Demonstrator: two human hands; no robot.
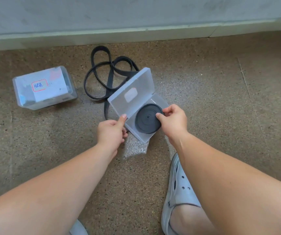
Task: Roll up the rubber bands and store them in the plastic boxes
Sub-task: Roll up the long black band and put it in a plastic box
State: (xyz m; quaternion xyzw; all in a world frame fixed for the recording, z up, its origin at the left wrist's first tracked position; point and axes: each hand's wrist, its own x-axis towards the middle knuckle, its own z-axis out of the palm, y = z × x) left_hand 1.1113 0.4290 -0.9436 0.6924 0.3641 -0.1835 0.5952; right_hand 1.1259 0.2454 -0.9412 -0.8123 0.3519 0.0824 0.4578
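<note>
A clear plastic box lies open on the floor, its lid tilted up toward the wall. A black rubber band rolled into a flat coil sits in the box's base. My right hand pinches the coil's right edge between thumb and fingers. My left hand holds the box's left corner, the index finger touching the lid's near edge. A second black rubber band lies unrolled in loose loops on the floor behind the box.
A closed clear plastic box with a white label and dark contents stands to the left. A pale skirting board runs along the wall behind. My grey shoe is planted at lower right on the speckled brown floor.
</note>
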